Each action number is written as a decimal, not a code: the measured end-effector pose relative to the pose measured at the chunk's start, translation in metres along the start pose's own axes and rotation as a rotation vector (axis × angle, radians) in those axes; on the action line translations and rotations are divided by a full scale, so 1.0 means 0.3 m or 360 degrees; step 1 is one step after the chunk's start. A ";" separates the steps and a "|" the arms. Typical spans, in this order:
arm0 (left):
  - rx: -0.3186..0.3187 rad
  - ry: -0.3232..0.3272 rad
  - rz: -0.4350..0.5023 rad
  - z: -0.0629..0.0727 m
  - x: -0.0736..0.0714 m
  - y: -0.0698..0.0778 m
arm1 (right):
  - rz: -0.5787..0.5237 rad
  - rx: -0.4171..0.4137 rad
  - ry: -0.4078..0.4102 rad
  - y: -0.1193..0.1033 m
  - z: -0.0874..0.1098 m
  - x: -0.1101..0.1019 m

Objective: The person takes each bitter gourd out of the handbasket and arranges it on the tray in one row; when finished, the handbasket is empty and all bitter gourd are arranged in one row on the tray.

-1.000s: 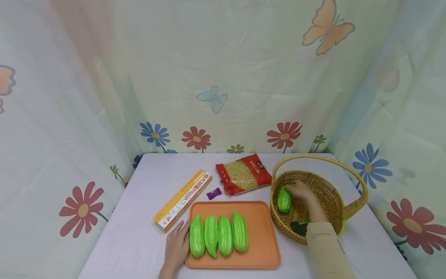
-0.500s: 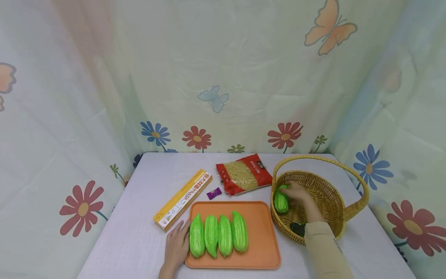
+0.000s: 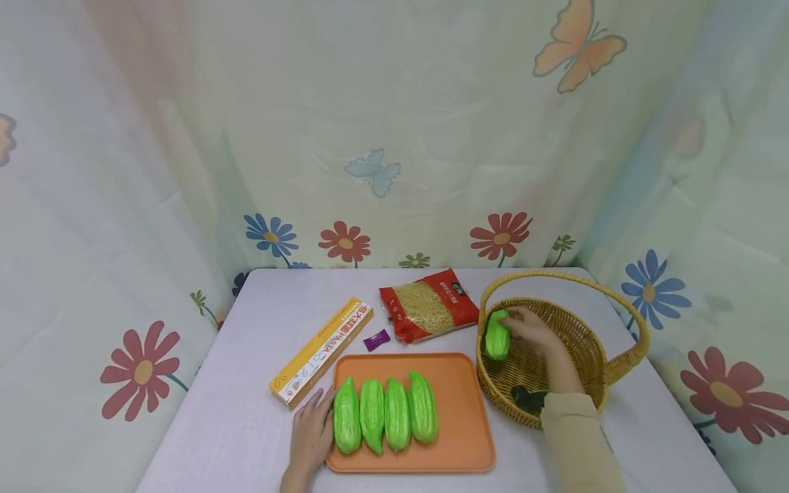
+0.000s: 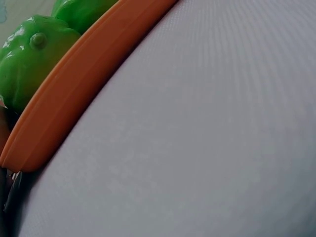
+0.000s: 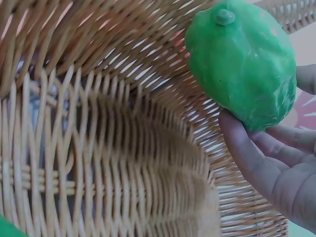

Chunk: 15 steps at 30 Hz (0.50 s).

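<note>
In the head view my right hand (image 3: 530, 329) reaches into the wicker basket (image 3: 594, 349) and holds a green bitter melon (image 3: 497, 335) against its left side. The right wrist view shows fingers and thumb curled round the melon's lower end (image 5: 242, 64), close to the woven wall. My left hand (image 3: 311, 428) lies along the left edge of the orange tray (image 3: 462, 438), fingers extended. Several similar bitter melons (image 3: 397, 414) lie side by side on the tray's left part. The left wrist view shows the tray's side (image 4: 74, 94), with most of that hand out of sight.
A yellow and white pasta box (image 3: 320, 352) lies behind the tray at the left. Beside it are a small purple packet (image 3: 377, 339) and a red bag of pasta (image 3: 428, 306). The basket's handle (image 3: 555, 275) arches over its opening. A dark shape (image 3: 529, 399) shows beside the right cuff.
The bitter melon in my right hand has moved left and then up against the basket's wall, and the hand has risen with it. My left hand and the tray stay put.
</note>
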<state>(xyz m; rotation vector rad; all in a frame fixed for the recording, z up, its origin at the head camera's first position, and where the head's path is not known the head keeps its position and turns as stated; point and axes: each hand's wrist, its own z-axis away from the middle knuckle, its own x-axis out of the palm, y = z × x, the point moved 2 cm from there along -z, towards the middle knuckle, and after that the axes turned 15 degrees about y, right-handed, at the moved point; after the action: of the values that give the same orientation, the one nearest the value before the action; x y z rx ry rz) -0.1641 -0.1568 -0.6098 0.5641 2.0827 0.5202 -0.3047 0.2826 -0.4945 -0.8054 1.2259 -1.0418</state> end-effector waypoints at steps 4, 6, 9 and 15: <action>-0.0005 -0.0010 -0.0010 -0.002 0.003 -0.001 | -0.0064 -0.0027 0.0016 -0.016 0.001 -0.006; -0.0004 -0.0006 -0.0012 0.000 0.003 -0.001 | -0.0073 -0.0054 0.0025 -0.027 0.004 -0.008; 0.0002 0.0002 -0.0009 0.002 0.004 -0.001 | -0.0040 -0.0108 0.0037 -0.053 0.018 -0.009; 0.0011 0.0015 -0.0004 0.000 0.003 0.000 | -0.0038 -0.0153 0.0038 -0.106 0.059 -0.006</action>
<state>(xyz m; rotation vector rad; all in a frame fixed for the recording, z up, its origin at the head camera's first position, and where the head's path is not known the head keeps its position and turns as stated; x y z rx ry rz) -0.1646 -0.1563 -0.6103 0.5640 2.0948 0.5154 -0.2934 0.2725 -0.4612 -0.8860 1.2971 -1.0205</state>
